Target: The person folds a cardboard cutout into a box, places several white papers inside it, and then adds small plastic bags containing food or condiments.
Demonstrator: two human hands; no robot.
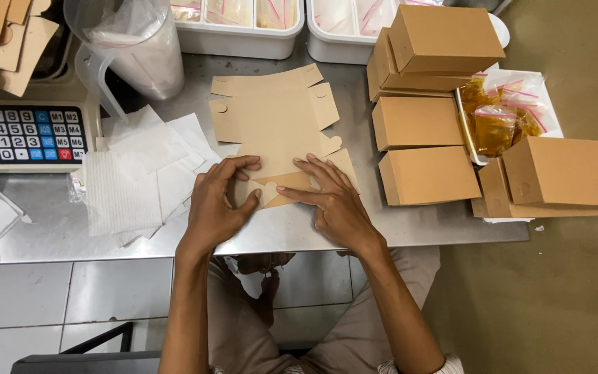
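Flat cardboard blank (275,121) at centre of a steel table (105,235), taken as the landmark; its far panels lie unfolded, and only the near flap (271,190) is being creased, so folding appears barely begun. Far left of the blank, a weighing scale (32,131) with keypad; nearer, a plastic jug (136,48) and a loose spread of white paper sheets (140,173), touching the blank's left edge. Left hand (219,204), fingers curled, pinches the near flap from the left; right hand (330,201), fingers extended and flat, presses the same flap down from the right. Behind the blank, two white trays (243,38) of small bags; right of it, a group of finished brown boxes (423,149), judged complete, with packets of amber contents (496,121) on a white tray among them. Open room: a narrow bare strip between blank and boxes; the table's near edge runs just under both wrists, its right edge just under the overhanging outermost boxes.
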